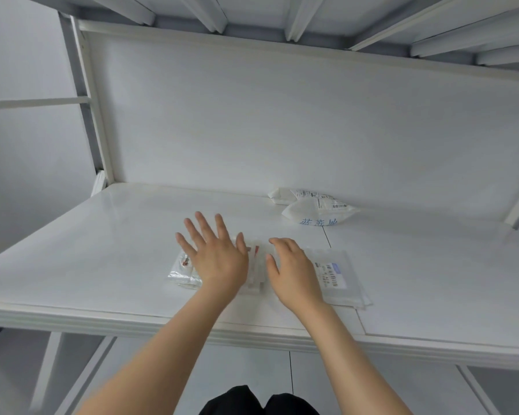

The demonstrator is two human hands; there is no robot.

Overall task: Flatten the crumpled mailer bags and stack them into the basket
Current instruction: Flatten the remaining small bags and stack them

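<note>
A crinkled mailer bag (pixel 181 272) is lying beside a labelled mailer bag (pixel 343 280) near the table (pixel 102 250) edge. The left hand (pixel 215 259), fingers spread wide, is pressing the former; the right hand (pixel 291 271), fingers relaxed, the latter. 2 puffy bags (pixel 315 209) are sitting behind.

We log a white tabletop (pixel 102 265). Near its front edge lies a crumpled clear bag (pixel 182 272) with red print, and a flat labelled bag (pixel 339 280) just beside it. At the back edge sit a puffy white bag (pixel 309 214) with blue lettering and a smaller white bag (pixel 282 195), touching.
</note>
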